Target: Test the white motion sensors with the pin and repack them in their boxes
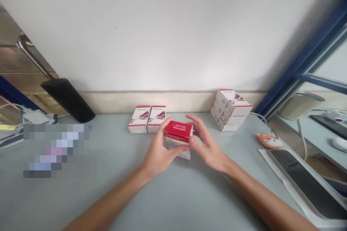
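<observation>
A small red and white box (178,135) sits between my two hands near the middle of the grey table (173,195). My left hand (158,151) grips its left side, thumb under the front edge. My right hand (207,144) touches the right side with its fingers spread and stretched out. Behind the left hand, two matching boxes (148,118) stand side by side at the wall. A stack of three like boxes (230,110) stands at the back right.
A black cylinder with a metal handle (66,99) leans at the back left. An orange fox-shaped item (269,140) and a dark tablet on white paper (306,184) lie at the right. A blurred patch (55,149) covers the left. A blue frame (306,57) borders the right.
</observation>
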A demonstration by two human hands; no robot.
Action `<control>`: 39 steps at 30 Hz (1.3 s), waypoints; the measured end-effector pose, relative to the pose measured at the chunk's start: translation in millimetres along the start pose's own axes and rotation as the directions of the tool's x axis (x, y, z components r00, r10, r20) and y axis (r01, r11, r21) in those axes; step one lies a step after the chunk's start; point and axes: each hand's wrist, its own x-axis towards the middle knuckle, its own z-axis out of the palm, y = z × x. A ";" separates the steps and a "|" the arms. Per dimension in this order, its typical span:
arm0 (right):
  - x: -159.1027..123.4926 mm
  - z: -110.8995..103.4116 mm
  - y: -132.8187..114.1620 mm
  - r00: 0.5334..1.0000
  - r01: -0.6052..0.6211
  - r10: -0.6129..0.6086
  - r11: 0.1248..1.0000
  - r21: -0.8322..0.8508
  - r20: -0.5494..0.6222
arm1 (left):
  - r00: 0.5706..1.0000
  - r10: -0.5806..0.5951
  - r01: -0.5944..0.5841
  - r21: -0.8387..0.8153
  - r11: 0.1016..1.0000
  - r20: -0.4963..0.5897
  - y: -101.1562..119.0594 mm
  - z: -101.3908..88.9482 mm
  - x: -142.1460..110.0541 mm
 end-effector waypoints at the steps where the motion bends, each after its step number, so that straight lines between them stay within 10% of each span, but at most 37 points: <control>1: -1.7 2.5 -1.3 0.996 0.058 -0.065 0.993 -0.099 -0.066 | 1.000 0.025 -0.024 0.050 0.998 -0.010 1.5 -0.7 -2.7; 7: -2.2 -2.9 5.4 0.940 0.232 -0.334 0.763 -0.603 -0.061 | 0.976 0.218 -0.197 0.319 0.927 -0.030 0.5 -1.7 -1.7; 11: -4.5 -7.8 1.5 0.926 0.197 -0.354 0.751 -0.630 -0.133 | 0.937 0.347 -0.333 0.384 0.861 0.034 -2.9 -1.8 -2.4; 16: -2.1 -9.8 -18.7 0.899 -0.091 -0.037 0.959 -0.270 -0.436 | 0.695 0.700 -0.681 0.460 0.570 0.162 4.7 0.2 -5.3; 20: 5.5 -4.3 -18.9 0.930 -0.275 0.274 0.961 0.030 -0.245 | 0.536 0.810 -0.730 0.613 0.301 0.240 18.8 -2.5 -3.1; 23: 5.4 2.5 -13.2 0.915 -0.208 0.196 0.978 0.005 -0.353 | 0.571 0.770 -0.720 0.625 0.303 0.285 26.6 -6.1 -1.0; 26: -0.4 4.3 -15.0 0.810 0.071 -0.232 0.950 -0.303 -0.539 | 0.640 0.728 -0.711 0.551 0.437 0.248 27.2 -8.4 1.0; 29: -6.7 1.4 -22.8 0.832 0.317 -0.518 0.737 -0.597 -0.198 | 0.675 0.709 -0.705 0.463 0.537 0.206 22.7 -9.1 1.2; 33: -8.5 -2.0 -26.4 0.838 0.477 -0.509 0.510 -0.715 0.196 | 0.679 0.706 -0.715 0.396 0.576 0.199 19.0 -8.4 -2.2; 39: -5.2 -9.1 -21.0 0.848 0.388 -0.527 0.542 -0.745 0.058 | 0.746 0.662 -0.657 0.240 0.715 0.071 24.9 -7.4 -2.3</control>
